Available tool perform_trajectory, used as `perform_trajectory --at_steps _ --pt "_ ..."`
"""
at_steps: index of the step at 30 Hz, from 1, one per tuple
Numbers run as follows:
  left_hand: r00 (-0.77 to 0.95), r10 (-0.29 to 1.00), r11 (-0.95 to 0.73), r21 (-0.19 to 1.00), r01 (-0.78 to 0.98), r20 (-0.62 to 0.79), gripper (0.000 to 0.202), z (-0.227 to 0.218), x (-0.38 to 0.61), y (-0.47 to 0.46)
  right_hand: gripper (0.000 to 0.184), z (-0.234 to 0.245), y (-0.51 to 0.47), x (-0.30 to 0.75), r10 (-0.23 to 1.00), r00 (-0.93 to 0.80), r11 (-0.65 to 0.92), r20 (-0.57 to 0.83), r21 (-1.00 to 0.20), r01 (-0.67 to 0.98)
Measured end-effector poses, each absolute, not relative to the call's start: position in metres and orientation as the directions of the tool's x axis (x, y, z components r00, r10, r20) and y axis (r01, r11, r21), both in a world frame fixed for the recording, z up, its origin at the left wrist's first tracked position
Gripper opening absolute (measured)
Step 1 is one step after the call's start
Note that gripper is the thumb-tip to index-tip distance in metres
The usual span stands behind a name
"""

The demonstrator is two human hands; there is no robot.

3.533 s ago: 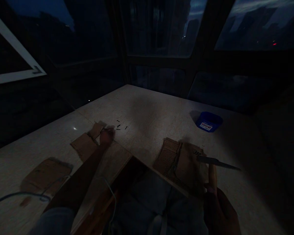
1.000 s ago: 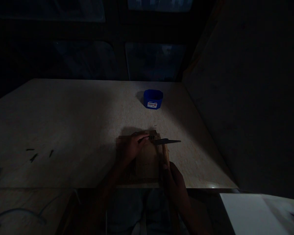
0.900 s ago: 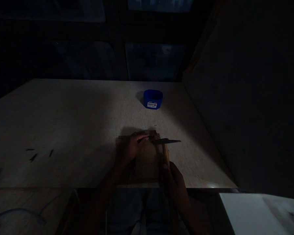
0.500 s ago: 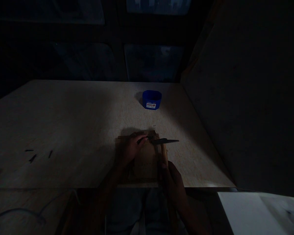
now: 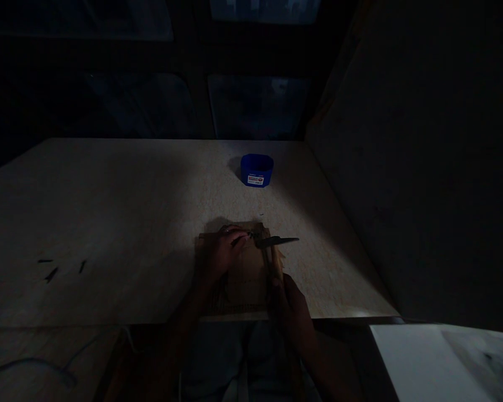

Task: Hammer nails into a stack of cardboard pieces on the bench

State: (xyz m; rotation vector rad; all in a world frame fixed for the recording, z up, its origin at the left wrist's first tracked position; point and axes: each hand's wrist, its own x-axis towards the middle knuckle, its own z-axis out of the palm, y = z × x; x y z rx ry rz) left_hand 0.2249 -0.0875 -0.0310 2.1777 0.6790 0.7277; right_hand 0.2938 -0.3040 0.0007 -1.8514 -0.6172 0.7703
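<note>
My right hand point(image 5: 293, 310) is closed round the wooden handle of a hammer point(image 5: 275, 241). Its dark, tapering head lies over the far right part of a brown board point(image 5: 247, 279), close to my left fingers. My left hand point(image 5: 224, 251) rests on the board's left side, fingers bent and drawn together at a small dark piece point(image 5: 251, 234) near the far edge. In this dim light I cannot make out what that piece is, nor whether the hammer touches it. The board, with ragged edges, lies flat at the table's front edge.
A blue plastic tub point(image 5: 256, 171) with a white label stands farther back on the pale table point(image 5: 151, 195). Several thin dark pieces point(image 5: 51, 273) lie at the left. A tall dark panel point(image 5: 423, 167) borders the right side. A cable point(image 5: 29, 362) lies at lower left.
The whole view has shifted slightly, so things appear a little farther left. The hammer head has come marginally closer to my left fingers. Both hands keep nearly the same pose.
</note>
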Motion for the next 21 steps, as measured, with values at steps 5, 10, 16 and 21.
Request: perform_trajectory --at_steps 5,10,16,21 --pt "0.712 0.644 -0.601 0.76 0.247 0.279 0.019 -0.0285 0.2227 -0.0883 0.048 -0.0016 -0.3032 0.2937 0.712 0.671 -0.368 -0.207 -0.924 0.106" --pt "0.711 0.641 -0.613 0.751 0.246 0.29 0.022 -0.0332 0.2202 -0.088 0.049 0.0034 -0.3024 0.2935 0.714 0.667 -0.383 -0.215 -0.917 0.114" --pt "0.71 0.651 -0.592 0.766 0.252 0.27 0.021 -0.0362 0.2212 -0.0886 0.049 0.0055 -0.3002 0.2934 0.7 0.685 -0.383 -0.2 -0.916 0.123" --pt "0.717 0.637 -0.605 0.76 0.237 0.283 0.02 -0.0359 0.2211 -0.0883 0.048 0.0066 -0.3017 0.2947 0.708 0.67 -0.385 -0.224 -0.918 0.1"
